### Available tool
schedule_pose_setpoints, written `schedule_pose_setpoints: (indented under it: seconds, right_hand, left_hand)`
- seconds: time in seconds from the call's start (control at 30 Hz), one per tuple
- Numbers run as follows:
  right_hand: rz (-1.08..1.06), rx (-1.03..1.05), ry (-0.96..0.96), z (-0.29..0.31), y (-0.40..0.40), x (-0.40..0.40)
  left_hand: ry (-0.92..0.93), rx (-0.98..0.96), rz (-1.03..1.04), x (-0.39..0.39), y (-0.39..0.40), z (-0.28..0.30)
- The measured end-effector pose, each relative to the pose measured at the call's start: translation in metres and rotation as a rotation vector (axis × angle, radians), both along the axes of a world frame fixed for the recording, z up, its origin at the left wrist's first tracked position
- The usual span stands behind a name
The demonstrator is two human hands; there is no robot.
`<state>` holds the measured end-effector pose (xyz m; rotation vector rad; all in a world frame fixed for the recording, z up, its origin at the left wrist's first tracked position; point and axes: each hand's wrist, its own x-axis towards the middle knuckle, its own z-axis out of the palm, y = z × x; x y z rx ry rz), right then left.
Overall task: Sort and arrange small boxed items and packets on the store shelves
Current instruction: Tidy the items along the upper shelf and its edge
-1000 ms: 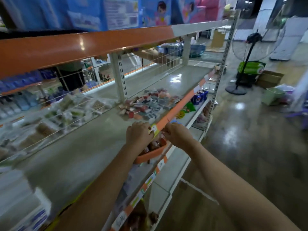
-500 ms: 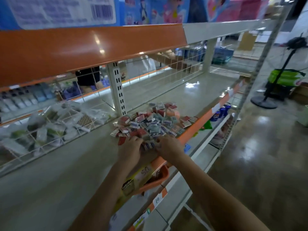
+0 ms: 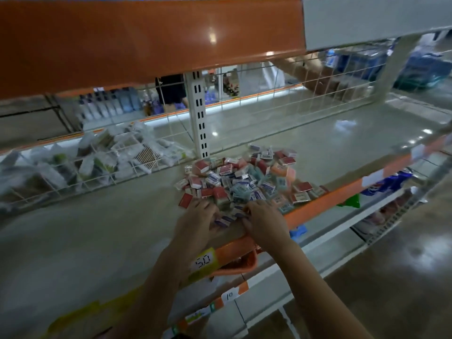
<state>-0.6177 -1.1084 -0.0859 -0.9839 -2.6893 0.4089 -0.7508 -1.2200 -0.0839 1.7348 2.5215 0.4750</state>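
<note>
Glossy grey metal shelf [image 3: 305,145] with an orange front lip carries a heap of small red, blue and pink cardboard boxes [image 3: 247,179]; left hand [image 3: 195,222] and right hand [image 3: 265,222] curl fingers around boxes at its near edge.

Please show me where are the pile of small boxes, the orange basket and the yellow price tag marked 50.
pile of small boxes [image 3: 247,182]: head view, middle of the heap.
orange basket [image 3: 241,267]: head view, its front rim.
yellow price tag [image 3: 204,261]: head view, on the written number.

Shop: price-tagged shelves [image 3: 318,152], stocked aisles.
</note>
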Motion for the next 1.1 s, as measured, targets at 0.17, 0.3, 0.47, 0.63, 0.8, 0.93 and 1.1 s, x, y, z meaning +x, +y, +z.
schedule_pose_setpoints:
  seconds: [0.17,0.3,0.47,0.63,0.8,0.93,1.1]
  right_hand:
    - [0.105,-0.08,0.046,0.008,0.014,0.009]
    - [0.236,-0.117,0.049,0.014,0.02,0.013]
    - [0.389,-0.153,0.074,0.016,0.019,0.008]
    - [0.503,-0.176,0.115,0.019,0.01,-0.008]
    - [0.624,-0.172,0.171,0.028,-0.027,-0.026]
    - [0.739,-0.203,0.228,0.036,-0.077,-0.045]
    - [0.844,-0.221,0.256,0.04,-0.162,-0.071]
  left_hand:
    - [-0.007,-0.027,0.101,0.008,0.002,0.0]
    - [0.01,-0.023,0.184,0.016,0.002,-0.003]
    - [-0.019,0.024,0.254,0.021,-0.007,-0.008]
    - [-0.05,0.07,0.362,0.017,-0.038,-0.001]
    - [-0.028,0.196,0.528,0.021,-0.1,0.012]
    - [0.038,0.249,0.598,0.024,-0.158,0.022]
    - [0.003,0.315,0.699,0.026,-0.25,0.032]
